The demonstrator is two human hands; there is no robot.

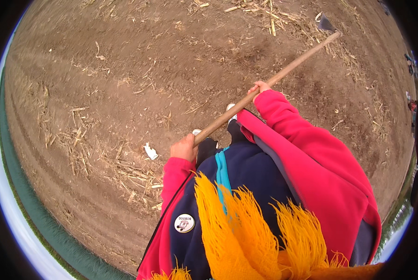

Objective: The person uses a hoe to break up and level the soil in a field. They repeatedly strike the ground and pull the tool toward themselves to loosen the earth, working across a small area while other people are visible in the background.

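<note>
A long-handled hoe runs slantwise across the view, its wooden handle rising from lower left to upper right. My left hand is closed around the handle's near end, beside my left hip. Farther along the shaft, my right hand grips it, with the fingers wrapped over the wood. The grey metal blade is at the far end, beside dry stalks on the soil; whether it touches the ground I cannot tell. Both forearms are in pink-red sleeves.
Bare brown soil carries scattered dry stalks. A white scrap lies left of my white shoes. An orange fringed scarf hangs over my chest. Green vegetation borders the field at left. Small blurred figures show at the right rim.
</note>
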